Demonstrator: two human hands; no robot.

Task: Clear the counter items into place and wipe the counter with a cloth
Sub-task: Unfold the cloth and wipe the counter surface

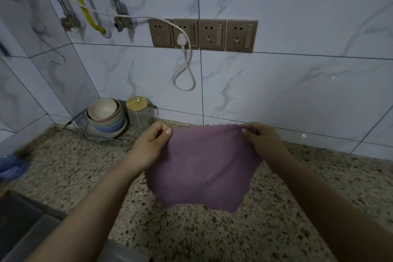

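- I hold the purple cloth (202, 168) up in front of me, above the speckled desk (70, 168), spread flat and facing me.
- My left hand (150, 144) pinches its upper left corner between thumb and curled fingers; that grip is closed on the fabric.
- My right hand (262, 139) pinches the upper right corner the same way, fingers curled round the edge.
- The top edge of the cloth runs left to right between my two hands, pulled fairly taut, with a slight sag in the middle.
- The rest hangs down from that edge towards me, and its lower corners droop free, clear of my hands.
- It looks soft and fuzzy, an even dull purple, with a wavy scalloped hem all round.
- At the back left of the desk, against the tiled wall, sits a wire rack (136, 132) with stacked pastel bowls (105, 116) and a ribbed glass jar (138, 112) with a yellowish lid.
- Four wall sockets (203, 34) sit above, with a white plug (182, 41) in the second.
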